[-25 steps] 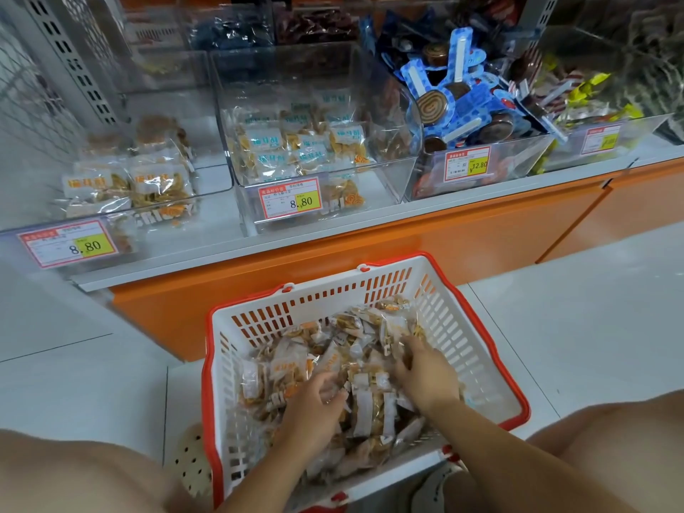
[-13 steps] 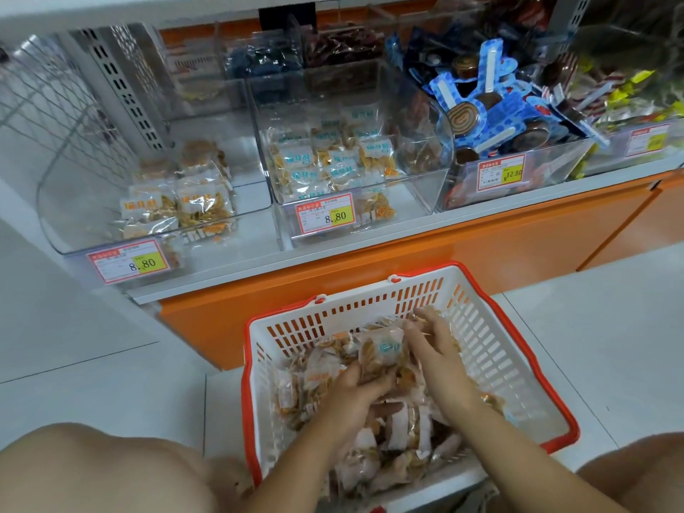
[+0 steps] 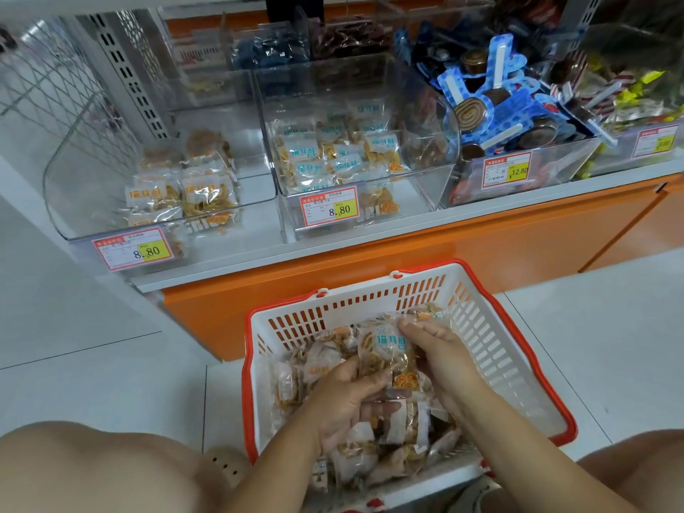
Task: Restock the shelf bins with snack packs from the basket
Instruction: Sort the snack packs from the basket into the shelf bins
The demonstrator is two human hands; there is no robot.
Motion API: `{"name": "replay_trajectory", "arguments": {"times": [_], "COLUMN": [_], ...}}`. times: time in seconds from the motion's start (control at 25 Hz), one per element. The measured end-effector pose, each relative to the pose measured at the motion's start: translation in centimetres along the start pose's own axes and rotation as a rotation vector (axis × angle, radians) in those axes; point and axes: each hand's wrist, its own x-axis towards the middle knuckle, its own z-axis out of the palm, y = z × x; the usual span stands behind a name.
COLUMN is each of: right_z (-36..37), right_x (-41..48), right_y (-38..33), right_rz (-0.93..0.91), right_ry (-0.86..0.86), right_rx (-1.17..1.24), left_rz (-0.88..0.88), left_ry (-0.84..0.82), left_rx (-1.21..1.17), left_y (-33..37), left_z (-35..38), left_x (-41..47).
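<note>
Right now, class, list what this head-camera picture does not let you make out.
Head view: small print on the red-and-yellow price tag, too small.
Floor of the white plastic basket with red rim, hidden by clear snack packs, left hand and right hand.
Rightmost clear plastic bin, cut off by the right edge.

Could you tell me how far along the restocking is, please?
Early on, it seems. The left bin and middle bin hold only a shallow layer of packs. In hand: the left hand and right hand grip a blue-labelled pack over the basket. Left to do: the basket is heaped with packs, and none is at the bins yet.
</note>
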Motion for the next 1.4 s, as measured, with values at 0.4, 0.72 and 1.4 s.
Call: {"name": "replay_trajectory", "arguments": {"times": [0.4,0.72,1.4], "right_z": [2.6,6.2,8.0], "right_x": [-1.2,7.3,15.2], "right_y": [-11.5,-27.7,-25.9], "right_rz": [-0.406,-0.848,-0.415], "right_ry": [-0.167,0.389,0.291], "right_rx": [-0.218,-1.449,-1.357], "left_rz": [0.482,0.672,0.657], "left_ry": [0.244,0.772,0.554], "left_rx": [0.513,1.255,1.138], "left_y": [11.5,24.6,24.9], "left_z": [1.7,-4.3,-6.2], "left_x": [-1.8,-2.2,-0.4]}}
